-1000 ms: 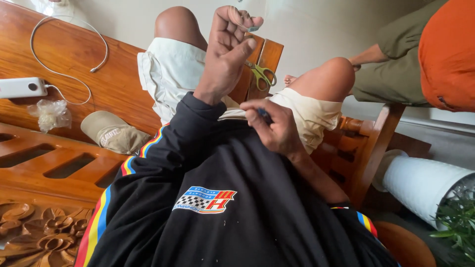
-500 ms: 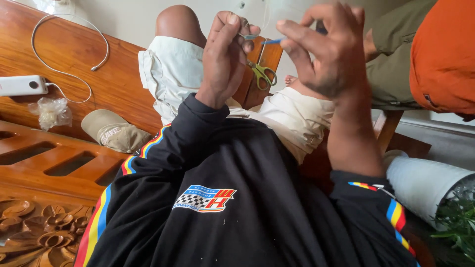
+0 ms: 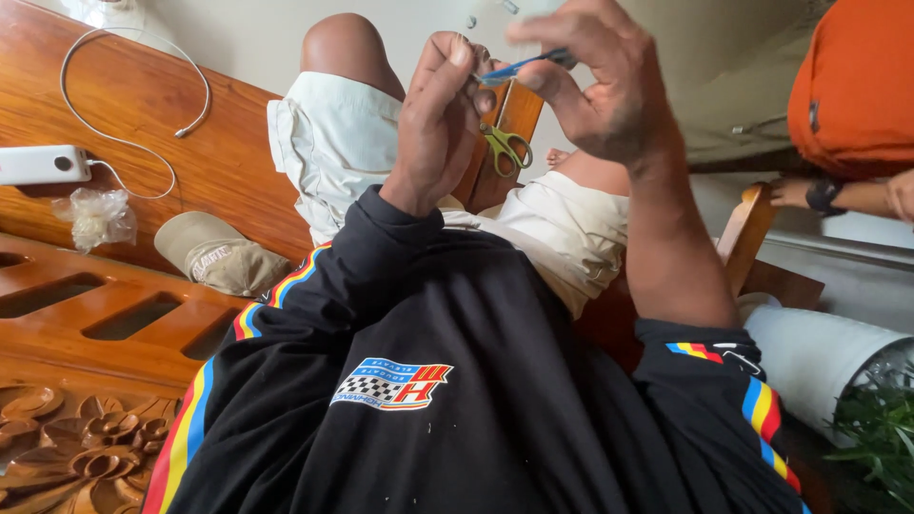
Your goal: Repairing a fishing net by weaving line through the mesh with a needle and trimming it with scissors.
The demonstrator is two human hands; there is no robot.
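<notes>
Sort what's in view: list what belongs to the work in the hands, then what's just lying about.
In use:
- thin blue tool, pinched in right hand
- left hand, fingertips meeting the tool's tip
- green-handled scissors, just below the hands, untouched

Lying about:
- tan cap
- white power adapter and white cable
- crumpled clear plastic bag
- white planter

Person, own body, head view. Black long-sleeve jacket (image 3: 457, 419); sleeves pushed up, forearms bare. Striped trim along each sleeve seam: red/yellow/blue, left sleeve (image 3: 286, 314) and right sleeve (image 3: 733, 381). Chest patch (image 3: 392, 381): chequered flag w/ red-orange block, blue edging, small lettering. Cream shorts (image 3: 333, 143), hems creased, knees bare. Left hand (image 3: 438, 124), right hand (image 3: 595, 86): bare, no rings or watch seen.
</notes>
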